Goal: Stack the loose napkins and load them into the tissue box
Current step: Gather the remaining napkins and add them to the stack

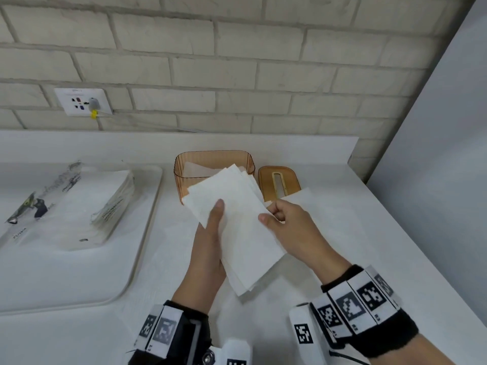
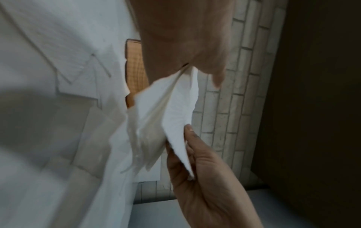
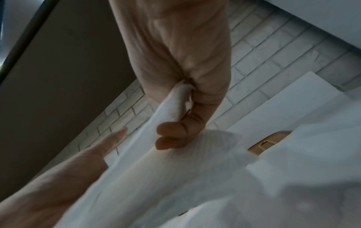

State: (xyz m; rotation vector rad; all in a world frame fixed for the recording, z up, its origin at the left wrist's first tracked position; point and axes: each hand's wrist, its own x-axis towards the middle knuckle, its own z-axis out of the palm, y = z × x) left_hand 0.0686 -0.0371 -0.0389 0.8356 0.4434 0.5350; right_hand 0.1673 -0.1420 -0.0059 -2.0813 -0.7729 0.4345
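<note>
Both hands hold a stack of white napkins (image 1: 237,227) a little above the white table (image 1: 369,233), just in front of the box. My left hand (image 1: 214,219) supports the stack from below with its thumb on top. On the right edge, my right hand (image 1: 271,214) pinches the stack; the right wrist view shows the fingers curled round the napkins (image 3: 171,108). The sheets are fanned unevenly at the far end. The amber see-through tissue box (image 1: 213,159) stands open behind them. Its wood-coloured slotted lid (image 1: 276,183) lies to its right. A loose napkin (image 1: 300,196) lies flat by the lid.
A white tray (image 1: 147,219) at the left carries a plastic pack of napkins (image 1: 87,206). A brick wall with a socket (image 1: 83,101) closes the back. A grey panel (image 1: 434,127) bounds the right side, and the table edge runs diagonally beneath it.
</note>
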